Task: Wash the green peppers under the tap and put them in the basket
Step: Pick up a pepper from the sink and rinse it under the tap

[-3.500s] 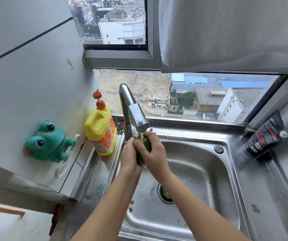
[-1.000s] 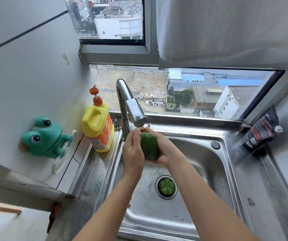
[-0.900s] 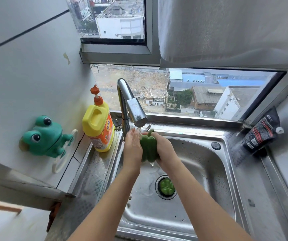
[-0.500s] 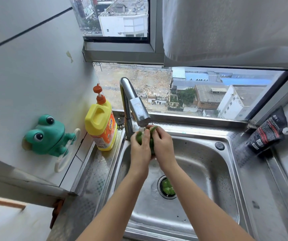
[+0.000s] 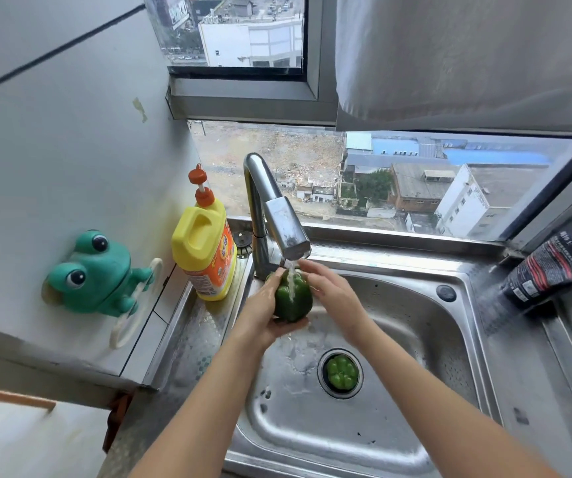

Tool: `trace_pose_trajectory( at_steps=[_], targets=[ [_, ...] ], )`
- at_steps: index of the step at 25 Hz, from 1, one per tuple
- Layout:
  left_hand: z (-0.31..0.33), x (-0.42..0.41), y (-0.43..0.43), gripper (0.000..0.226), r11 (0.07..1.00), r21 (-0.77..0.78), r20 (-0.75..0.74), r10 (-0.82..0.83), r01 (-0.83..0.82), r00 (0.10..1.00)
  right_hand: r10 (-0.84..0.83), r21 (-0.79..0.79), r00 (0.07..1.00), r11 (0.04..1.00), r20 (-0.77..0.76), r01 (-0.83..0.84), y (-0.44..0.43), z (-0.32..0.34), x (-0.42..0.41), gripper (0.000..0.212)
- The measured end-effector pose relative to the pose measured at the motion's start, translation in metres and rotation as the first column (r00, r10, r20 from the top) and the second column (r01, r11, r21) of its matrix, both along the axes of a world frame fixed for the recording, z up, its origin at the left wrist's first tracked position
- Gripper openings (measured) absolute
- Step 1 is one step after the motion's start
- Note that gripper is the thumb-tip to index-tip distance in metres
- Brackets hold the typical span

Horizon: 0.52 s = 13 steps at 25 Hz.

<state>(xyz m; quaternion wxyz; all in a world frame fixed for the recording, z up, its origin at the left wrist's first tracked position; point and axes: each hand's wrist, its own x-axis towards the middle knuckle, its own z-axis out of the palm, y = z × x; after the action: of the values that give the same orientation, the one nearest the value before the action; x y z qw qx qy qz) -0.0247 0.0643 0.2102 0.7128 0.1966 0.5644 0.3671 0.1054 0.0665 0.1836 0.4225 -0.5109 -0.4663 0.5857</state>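
A green pepper (image 5: 293, 296) is under the running tap (image 5: 279, 215), with water falling on its top. My left hand (image 5: 262, 313) cups the pepper from below and from the left, fingers curled round it. My right hand (image 5: 333, 293) lies against its right side with fingers fairly straight, fingertips up by the spout. A second green pepper (image 5: 341, 371) sits in the drain hole of the steel sink (image 5: 415, 339). No basket is in view.
A yellow detergent bottle (image 5: 205, 246) with an orange pump stands left of the tap. A green frog holder (image 5: 95, 274) hangs on the left wall. A black pouch (image 5: 550, 267) leans at the sink's right rear corner. A window runs behind the sink.
The hands have parted around the pepper: it was mostly covered half a second ago and now shows between them under the stream. The pepper in the drain has not moved.
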Motion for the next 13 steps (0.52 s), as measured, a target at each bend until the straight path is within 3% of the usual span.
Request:
trace_pose_trajectory(
  at_steps=[3,5,7,9,11,13],
  targets=[
    [-0.001,-0.007,0.001,0.016,0.995,-0.077,0.015,-0.061,0.062,0.998,-0.079,-0.074,0.949,0.992,0.304,0.106,0.038,-0.016,0.016,0.052],
    [-0.008,-0.008,-0.002,0.016,0.989,-0.082,-0.027,-0.127,0.124,0.992,0.059,-0.205,0.91,0.978,0.411,0.029,0.067,-0.03,0.014,0.077],
    [-0.02,-0.011,-0.007,0.022,0.984,-0.036,-0.123,-0.18,0.177,0.976,0.161,-0.232,0.885,0.971,0.437,-0.062,0.094,-0.053,0.009,0.087],
    [-0.032,-0.014,-0.011,0.03,0.981,0.034,-0.191,-0.184,0.194,0.964,0.159,-0.149,0.887,0.983,0.433,-0.103,0.114,-0.071,0.003,0.074],
    [-0.04,-0.02,-0.013,0.048,0.969,0.114,-0.255,-0.186,0.221,0.949,0.068,-0.068,0.932,0.997,0.357,-0.047,0.116,-0.064,-0.003,0.05],
    [-0.044,-0.026,-0.013,0.065,0.938,0.188,-0.365,-0.207,0.29,0.908,-0.019,-0.022,0.961,0.999,0.276,0.026,0.117,-0.065,-0.009,0.042]
  ],
)
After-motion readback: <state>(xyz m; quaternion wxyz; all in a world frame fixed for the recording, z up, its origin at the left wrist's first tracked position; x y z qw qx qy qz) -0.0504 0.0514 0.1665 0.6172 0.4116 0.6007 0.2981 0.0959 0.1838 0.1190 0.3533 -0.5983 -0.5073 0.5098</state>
